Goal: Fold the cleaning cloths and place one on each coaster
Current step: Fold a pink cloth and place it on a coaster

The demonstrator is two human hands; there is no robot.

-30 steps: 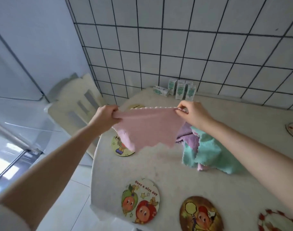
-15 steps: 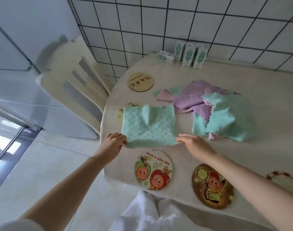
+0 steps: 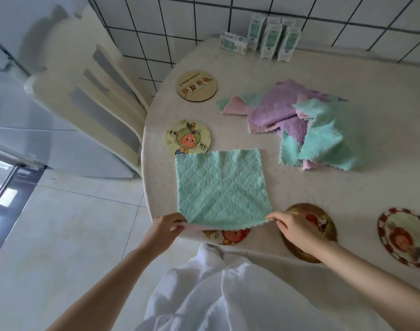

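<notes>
Both hands, left hand and right hand, pinch the near corners of the mint cloth; it lies flat on the desk, stretching away from the fingers, ready to fold forward

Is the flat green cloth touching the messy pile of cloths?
Apart. The head view shows a strip of bare table between the flat green cloth and the pile of cloths.

Tiled wall, cream chair, pale floor
</notes>
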